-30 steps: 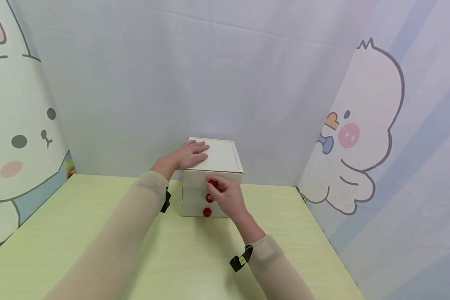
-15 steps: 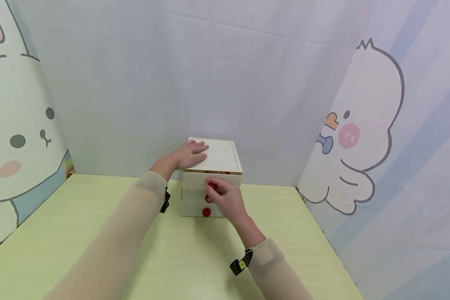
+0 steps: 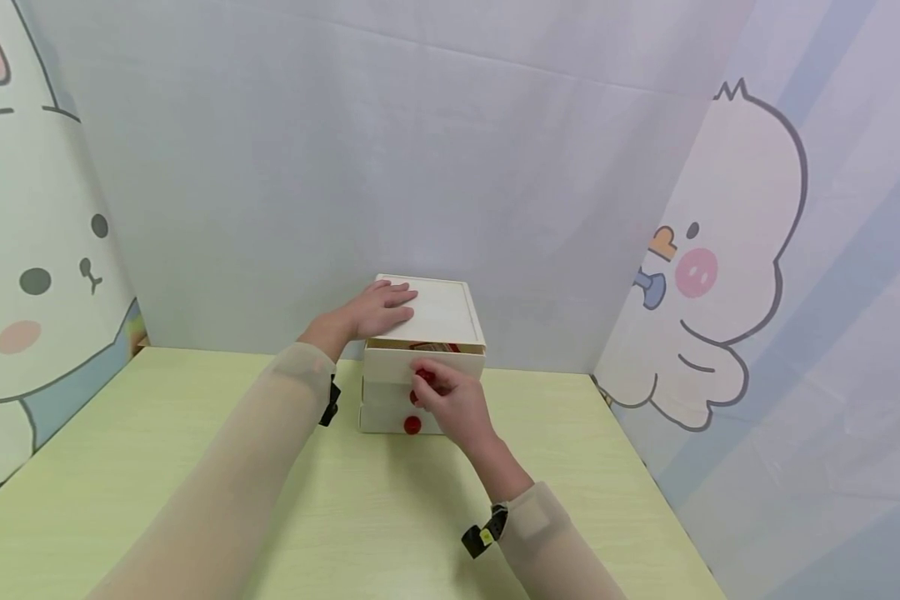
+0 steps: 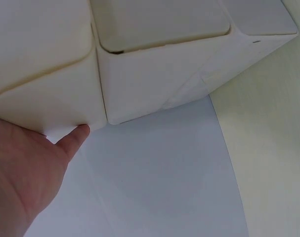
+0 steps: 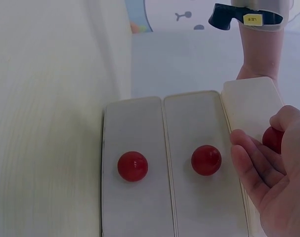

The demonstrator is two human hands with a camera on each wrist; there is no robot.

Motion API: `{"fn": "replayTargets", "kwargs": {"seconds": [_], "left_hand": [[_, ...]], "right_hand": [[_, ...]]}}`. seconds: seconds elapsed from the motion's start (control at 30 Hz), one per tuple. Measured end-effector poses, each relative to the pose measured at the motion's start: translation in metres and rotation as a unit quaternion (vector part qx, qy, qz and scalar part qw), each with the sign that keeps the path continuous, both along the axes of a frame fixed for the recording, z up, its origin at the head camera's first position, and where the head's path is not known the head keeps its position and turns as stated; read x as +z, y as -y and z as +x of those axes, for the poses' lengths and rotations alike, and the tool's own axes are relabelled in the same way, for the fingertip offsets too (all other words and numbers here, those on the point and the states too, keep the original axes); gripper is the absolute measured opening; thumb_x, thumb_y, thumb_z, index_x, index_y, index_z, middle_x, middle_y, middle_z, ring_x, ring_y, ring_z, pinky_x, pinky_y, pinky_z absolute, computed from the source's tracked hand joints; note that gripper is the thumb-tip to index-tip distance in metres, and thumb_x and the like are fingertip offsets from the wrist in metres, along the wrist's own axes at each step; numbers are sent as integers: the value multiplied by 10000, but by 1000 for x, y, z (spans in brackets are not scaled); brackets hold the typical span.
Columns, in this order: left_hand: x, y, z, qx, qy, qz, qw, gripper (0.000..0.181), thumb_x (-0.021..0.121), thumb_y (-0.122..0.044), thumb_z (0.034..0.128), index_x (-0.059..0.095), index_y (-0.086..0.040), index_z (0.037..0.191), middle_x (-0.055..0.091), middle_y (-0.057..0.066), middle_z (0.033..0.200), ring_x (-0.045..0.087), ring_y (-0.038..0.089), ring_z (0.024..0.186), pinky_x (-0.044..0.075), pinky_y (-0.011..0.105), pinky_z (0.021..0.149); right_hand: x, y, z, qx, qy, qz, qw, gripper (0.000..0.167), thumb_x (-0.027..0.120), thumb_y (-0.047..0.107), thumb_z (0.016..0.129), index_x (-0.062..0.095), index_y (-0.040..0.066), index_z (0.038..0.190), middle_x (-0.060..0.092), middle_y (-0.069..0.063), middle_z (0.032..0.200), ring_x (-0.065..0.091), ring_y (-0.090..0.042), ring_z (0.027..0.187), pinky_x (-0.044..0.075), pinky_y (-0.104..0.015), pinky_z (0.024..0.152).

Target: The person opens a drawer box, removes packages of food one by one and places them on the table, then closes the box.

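A small white drawer cabinet [image 3: 444, 310] with three stacked drawers stands on the table. My left hand [image 3: 378, 310] rests on its lid near the left edge, fingers spread; in the left wrist view the thumb lies against the side. With thumb and fingers, my right hand [image 3: 457, 407] pinches the round red knob [image 5: 273, 140] of the top drawer [image 3: 387, 363]. That drawer is pulled out a little, and something with a red edge and print [image 3: 437, 347] shows in the gap; its kind is unclear. The middle knob [image 5: 206, 160] and bottom knob [image 5: 132, 166] are untouched.
The pale yellow-green table [image 3: 360, 517] spreads around the cabinet. Behind it hangs a light grey curtain [image 3: 285, 183]. Side cloths carry a cartoon rabbit [image 3: 52, 208] on the left and a cartoon chick [image 3: 757, 183] on the right.
The top drawer has slid toward me with my right hand on its knob, from nearly closed to slightly out, baring the printed thing inside. My left hand has stayed on the lid.
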State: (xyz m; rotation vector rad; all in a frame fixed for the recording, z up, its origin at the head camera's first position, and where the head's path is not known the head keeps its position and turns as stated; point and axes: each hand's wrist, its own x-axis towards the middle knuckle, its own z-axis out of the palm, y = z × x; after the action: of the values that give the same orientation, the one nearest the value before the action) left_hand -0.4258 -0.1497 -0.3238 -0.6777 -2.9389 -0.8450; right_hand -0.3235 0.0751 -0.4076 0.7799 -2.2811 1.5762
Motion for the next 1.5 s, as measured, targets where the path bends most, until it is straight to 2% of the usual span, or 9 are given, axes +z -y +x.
{"fn": "replayTargets", "kwargs": {"seconds": [0.87, 1.13, 1.5], "left_hand": [[0, 0, 1, -8, -32, -31, 10000, 632, 408, -415, 1154, 355, -160, 1730, 245, 115, 1836, 53, 415, 1725, 103, 670, 1375], [0, -1, 0, -25, -55, -42, 10000, 631, 409, -420, 1156, 360, -156, 1727, 251, 118, 1834, 63, 416, 1724, 114, 665, 1376], [0, -2, 1, 13, -16, -13, 10000, 632, 413, -429, 1157, 360, -167, 1730, 248, 106, 1838, 58, 406, 1727, 115, 675, 1373]], "right_hand": [[-1, -4, 11, -21, -86, 104, 9999, 192, 758, 78, 1026, 819, 71, 1208, 795, -126, 948, 727, -117, 731, 641, -206, 689], [0, -6, 15, -28, -63, 204, 9998, 193, 755, 87, 1031, 819, 86, 1213, 794, -109, 935, 716, -89, 718, 628, -200, 688], [-2, -10, 20, 134, -137, 193, 9996, 179, 752, 99, 1037, 812, 93, 1206, 784, -105, 908, 706, -117, 687, 601, -204, 661]]}}
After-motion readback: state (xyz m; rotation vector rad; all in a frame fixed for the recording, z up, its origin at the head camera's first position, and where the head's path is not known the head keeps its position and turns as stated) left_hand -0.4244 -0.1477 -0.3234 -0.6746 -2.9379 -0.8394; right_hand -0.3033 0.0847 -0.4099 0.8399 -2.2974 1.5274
